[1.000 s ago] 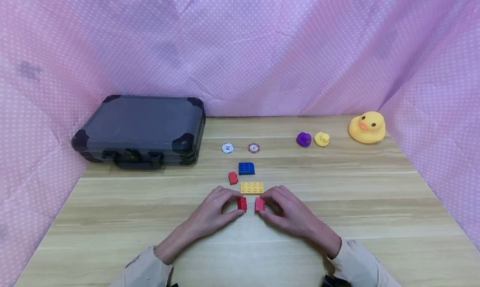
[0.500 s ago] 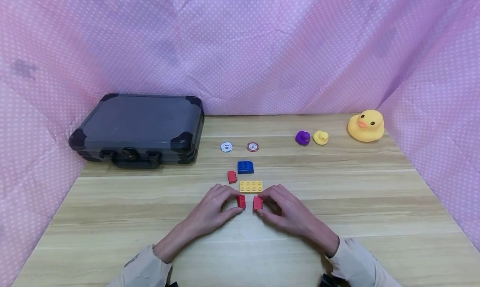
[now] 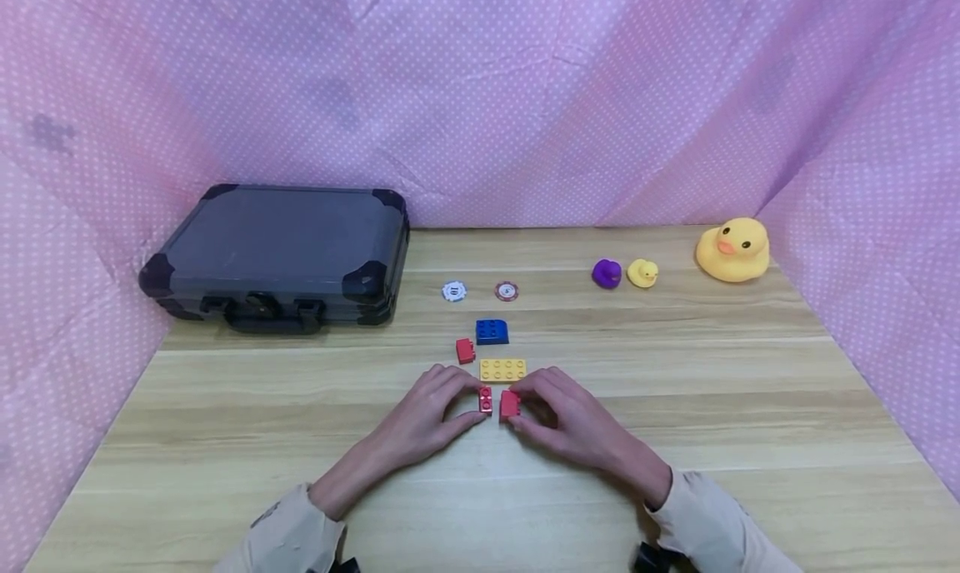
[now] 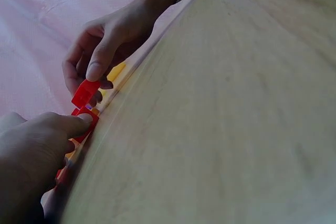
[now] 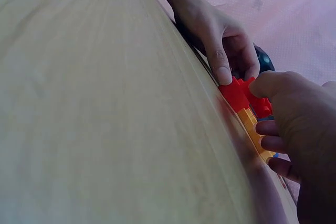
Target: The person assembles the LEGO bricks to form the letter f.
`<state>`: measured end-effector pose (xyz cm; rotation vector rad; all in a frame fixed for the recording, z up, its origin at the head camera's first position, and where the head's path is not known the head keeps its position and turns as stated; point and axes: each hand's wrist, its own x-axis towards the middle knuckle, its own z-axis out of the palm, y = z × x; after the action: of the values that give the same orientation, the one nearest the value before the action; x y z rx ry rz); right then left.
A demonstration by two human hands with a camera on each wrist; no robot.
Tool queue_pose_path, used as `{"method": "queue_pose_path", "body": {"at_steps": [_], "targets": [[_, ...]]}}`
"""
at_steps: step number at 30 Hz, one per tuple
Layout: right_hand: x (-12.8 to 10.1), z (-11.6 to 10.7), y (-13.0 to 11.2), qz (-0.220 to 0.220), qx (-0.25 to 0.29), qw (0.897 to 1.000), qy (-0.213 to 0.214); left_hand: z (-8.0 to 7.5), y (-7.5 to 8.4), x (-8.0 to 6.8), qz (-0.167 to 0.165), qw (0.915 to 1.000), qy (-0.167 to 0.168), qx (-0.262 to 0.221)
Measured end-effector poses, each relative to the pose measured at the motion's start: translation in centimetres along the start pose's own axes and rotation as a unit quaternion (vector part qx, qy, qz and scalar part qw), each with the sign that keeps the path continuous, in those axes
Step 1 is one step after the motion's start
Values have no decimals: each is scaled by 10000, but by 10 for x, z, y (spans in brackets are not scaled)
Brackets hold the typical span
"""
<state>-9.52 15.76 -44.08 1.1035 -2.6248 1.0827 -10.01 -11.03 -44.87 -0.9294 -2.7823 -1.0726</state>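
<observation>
My left hand (image 3: 431, 411) pinches a small red toy brick (image 3: 486, 401) between thumb and fingers, its studs facing up. Opposite it, my right hand (image 3: 566, 415) pinches a second red brick (image 3: 510, 405), turned on its side with studs toward the right. A narrow gap separates the two bricks in the head view. In the left wrist view the right hand's brick (image 4: 84, 93) is tilted, above the left one (image 4: 88, 120). Just beyond the hands lies a yellow eight-stud brick (image 3: 503, 370). Further back are another red brick (image 3: 465, 351) and a blue brick (image 3: 492, 332).
A white chip (image 3: 454, 291) and a red-rimmed chip (image 3: 507, 291) lie behind the bricks. The grey case (image 3: 277, 256) stands at the back left. Toward the back right sit a purple duck (image 3: 607, 274), a small yellow duck (image 3: 642, 273) and a large one (image 3: 732, 250).
The right hand has moved left with its red brick, narrowing the gap to the other. The left hand's brick has turned so its studs face up.
</observation>
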Motion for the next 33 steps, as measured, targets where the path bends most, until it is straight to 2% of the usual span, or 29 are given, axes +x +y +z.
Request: {"method": "queue_pose_path", "body": {"at_steps": [7, 21, 33], "targets": [[5, 3, -3, -106, 99, 9999, -18, 0, -2, 1, 34, 9999, -13, -102], [13, 5, -10, 133, 1, 9999, -79, 0, -4, 1, -48, 9997, -64, -250], [18, 9, -9, -51, 32, 10000, -16, 0, -4, 1, -11, 9995, -58, -297]]}}
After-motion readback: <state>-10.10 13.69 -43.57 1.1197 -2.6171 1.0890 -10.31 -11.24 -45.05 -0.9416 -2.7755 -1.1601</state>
